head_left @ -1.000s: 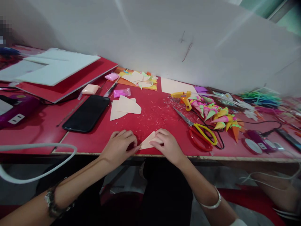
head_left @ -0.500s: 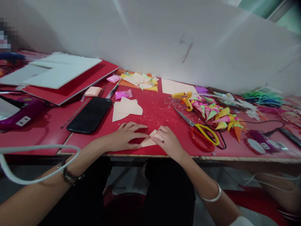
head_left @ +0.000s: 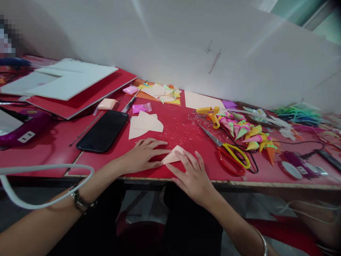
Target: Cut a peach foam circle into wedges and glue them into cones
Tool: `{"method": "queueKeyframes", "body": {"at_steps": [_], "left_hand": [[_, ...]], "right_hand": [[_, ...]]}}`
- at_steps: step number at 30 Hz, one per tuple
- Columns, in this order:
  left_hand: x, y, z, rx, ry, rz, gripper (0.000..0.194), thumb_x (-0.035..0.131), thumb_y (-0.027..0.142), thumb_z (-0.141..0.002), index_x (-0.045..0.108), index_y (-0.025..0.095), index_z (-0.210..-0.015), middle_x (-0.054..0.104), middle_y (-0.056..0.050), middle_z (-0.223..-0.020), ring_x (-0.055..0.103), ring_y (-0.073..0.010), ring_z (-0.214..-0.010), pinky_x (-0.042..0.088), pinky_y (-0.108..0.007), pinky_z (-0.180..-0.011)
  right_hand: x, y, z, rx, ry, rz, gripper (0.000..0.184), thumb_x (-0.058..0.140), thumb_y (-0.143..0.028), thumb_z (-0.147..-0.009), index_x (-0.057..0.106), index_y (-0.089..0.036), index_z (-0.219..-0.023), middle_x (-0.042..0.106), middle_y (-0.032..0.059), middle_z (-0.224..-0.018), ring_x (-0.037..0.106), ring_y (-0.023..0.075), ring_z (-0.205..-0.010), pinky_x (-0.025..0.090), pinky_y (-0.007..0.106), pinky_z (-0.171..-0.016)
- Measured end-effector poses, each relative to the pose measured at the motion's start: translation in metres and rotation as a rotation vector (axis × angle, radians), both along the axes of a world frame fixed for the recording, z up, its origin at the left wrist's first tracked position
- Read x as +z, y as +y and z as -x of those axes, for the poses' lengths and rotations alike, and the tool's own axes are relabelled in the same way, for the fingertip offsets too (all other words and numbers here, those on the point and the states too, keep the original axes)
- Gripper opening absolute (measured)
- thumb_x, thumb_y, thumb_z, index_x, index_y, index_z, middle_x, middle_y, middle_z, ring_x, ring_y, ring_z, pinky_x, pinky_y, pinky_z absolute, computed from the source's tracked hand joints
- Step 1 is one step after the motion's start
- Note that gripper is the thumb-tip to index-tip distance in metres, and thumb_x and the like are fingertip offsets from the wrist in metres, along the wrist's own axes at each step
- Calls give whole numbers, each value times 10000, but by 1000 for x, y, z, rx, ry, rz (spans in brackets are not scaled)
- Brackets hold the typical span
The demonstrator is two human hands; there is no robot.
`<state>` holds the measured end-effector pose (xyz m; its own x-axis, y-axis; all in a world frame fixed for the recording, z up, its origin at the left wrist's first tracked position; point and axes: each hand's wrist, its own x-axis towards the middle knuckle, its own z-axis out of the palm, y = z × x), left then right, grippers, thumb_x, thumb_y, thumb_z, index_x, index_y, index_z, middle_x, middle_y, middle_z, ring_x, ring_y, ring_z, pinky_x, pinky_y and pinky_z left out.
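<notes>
A small piece of folded cream paper [head_left: 174, 155] lies near the table's front edge, its narrow tip pointing left. My left hand [head_left: 144, 156] rests on the red tabletop with long, spread fingers; its thumb and forefinger hold the paper at that tip. My right hand [head_left: 193, 174] is open, fingers apart, its fingertips over the right and near edges of the paper. Beyond my left hand lie other cut cream paper pieces [head_left: 146, 122], overlapping. To the right of my right hand are scissors [head_left: 222, 145] with one yellow and one red handle, blades apart.
A black phone [head_left: 103, 131] lies left of the papers. A yellow glue gun [head_left: 211, 113] sits beyond the scissors, near several small coloured paper cones [head_left: 255, 137]. White boards [head_left: 74, 78] are stacked at back left. A white cable [head_left: 89, 174] loops across my left forearm.
My right hand has loosened from the paper and drawn back toward me, its fingers now spread. More of the folded paper shows. My left hand stays nearly in place.
</notes>
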<state>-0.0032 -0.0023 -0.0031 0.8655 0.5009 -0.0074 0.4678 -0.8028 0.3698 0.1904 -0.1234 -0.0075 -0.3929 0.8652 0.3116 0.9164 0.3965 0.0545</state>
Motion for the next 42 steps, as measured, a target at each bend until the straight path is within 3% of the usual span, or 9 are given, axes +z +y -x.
{"method": "queueKeyframes", "body": {"at_steps": [4, 9, 18, 25, 29, 32, 42], "left_hand": [[0, 0, 0, 0, -3, -7, 421, 402, 413, -833, 338, 431, -1249, 329, 38, -1354, 317, -248, -1136, 271, -468, -901], [-1, 1, 1, -13, -16, -22, 427, 403, 431, -829, 349, 411, -1252, 331, 21, -1354, 316, -260, -1136, 274, -483, -900], [-2, 2, 2, -30, -5, -29, 453, 380, 445, -838, 292, 421, -1281, 310, 24, -1367, 307, -253, -1151, 259, -463, -929], [0, 1, 3, -41, 8, -29, 480, 377, 418, -847, 236, 414, -1306, 293, 15, -1373, 298, -247, -1158, 257, -450, -936], [-1, 0, 5, -144, 4, -88, 422, 355, 307, -871, 304, 456, -1263, 256, 39, -1391, 304, -231, -1167, 272, -404, -927], [-3, -1, 8, -226, 17, -165, 455, 351, 212, -864, 342, 476, -1234, 311, 60, -1370, 323, -218, -1166, 241, -397, -939], [7, -12, 39, -239, 32, -209, 415, 333, 247, -874, 357, 353, -1275, 457, 39, -1290, 422, -163, -1129, 218, -326, -963]], "right_hand": [[3, 0, 1, -26, 15, 124, 427, 389, -455, -835, 398, -355, -1250, 207, 53, -1417, 163, 284, -1279, 143, 520, -995], [8, 2, 1, -38, 48, 213, 497, 396, -503, -812, 350, -355, -1284, 194, 50, -1425, 118, 320, -1289, 135, 566, -982], [7, 4, -13, -94, 95, 276, 488, 401, -508, -808, 359, -372, -1275, 105, 17, -1448, 57, 323, -1303, 164, 545, -996], [4, 1, -32, -169, 74, 301, 517, 379, -486, -825, 286, -352, -1316, 141, 38, -1441, 76, 292, -1308, 200, 517, -1000], [3, -2, -36, -196, 75, 313, 535, 376, -489, -825, 266, -338, -1326, 188, 53, -1429, 130, 273, -1303, 227, 498, -997], [3, -2, -37, -198, 75, 317, 537, 381, -488, -824, 269, -333, -1326, 205, 52, -1424, 173, 261, -1295, 229, 490, -999], [3, -2, -37, -202, 74, 318, 535, 379, -490, -824, 263, -342, -1325, 219, 62, -1419, 170, 249, -1298, 217, 483, -1003]]}}
